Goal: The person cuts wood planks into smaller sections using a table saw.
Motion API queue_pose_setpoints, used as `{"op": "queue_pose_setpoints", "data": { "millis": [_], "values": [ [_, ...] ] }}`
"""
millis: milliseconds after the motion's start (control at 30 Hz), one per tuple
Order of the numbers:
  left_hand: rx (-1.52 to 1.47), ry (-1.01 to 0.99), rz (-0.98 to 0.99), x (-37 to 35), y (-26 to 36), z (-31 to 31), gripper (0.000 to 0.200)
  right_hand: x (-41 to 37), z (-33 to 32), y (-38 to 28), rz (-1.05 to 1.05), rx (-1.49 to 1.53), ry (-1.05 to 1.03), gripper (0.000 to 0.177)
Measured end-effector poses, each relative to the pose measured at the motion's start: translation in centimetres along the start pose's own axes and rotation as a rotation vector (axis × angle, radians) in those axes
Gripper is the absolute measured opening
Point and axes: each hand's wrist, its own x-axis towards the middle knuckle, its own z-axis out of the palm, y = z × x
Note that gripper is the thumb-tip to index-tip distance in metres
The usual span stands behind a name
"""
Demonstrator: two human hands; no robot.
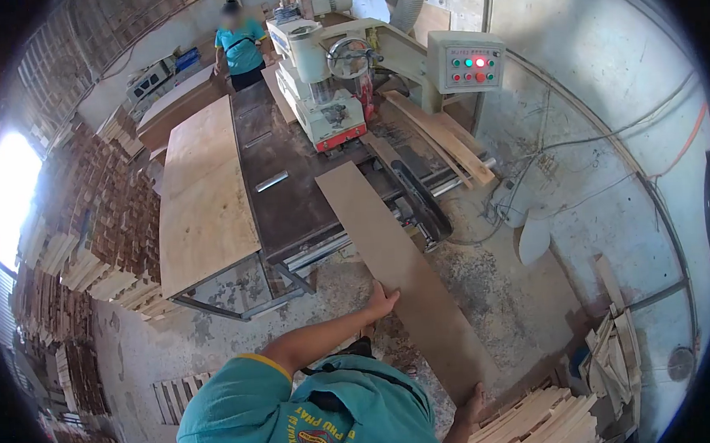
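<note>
A long flat brown board (409, 274) stretches from my body to the dark machine table, its far end lying on the table's front edge. My left hand (382, 301) grips the board's left edge about midway, thumb on top. At the near end, my right hand (472, 406) is closed on the board's corner; its fingers are partly hidden underneath. Beyond the board's far end stands a white and red woodworking machine (331, 119) with a handwheel (350, 58). A black guide rail (419, 199) runs just right of the board.
A plywood-topped side table (203, 196) adjoins the machine table on the left. Stacked lumber (105, 224) fills the far left. Another person (240, 48) stands behind the machine. A control box (467, 62) has lit buttons. Wood strips (538, 419) lie near my right hand.
</note>
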Motion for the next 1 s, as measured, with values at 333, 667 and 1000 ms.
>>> {"op": "queue_pose_setpoints", "data": {
  "millis": [333, 667, 1000],
  "values": [
    [0.133, 0.146, 0.071, 6.4, 0.4, 0.2, 0.107, 1.1, 5.6, -1.2, 0.064, -0.096, 0.092, 0.049],
    [0.142, 0.099, 0.12, 8.0, 3.3, -0.2, 0.1, 5.2, 6.3, -2.1, 0.013, -0.166, 0.073, 0.04],
    [0.294, 0.099, 0.036, 10.1, 6.3, -3.9, 0.099, 6.8, 9.9, -1.3, 0.058, -0.144, 0.101, 0.037]
  ]
}}
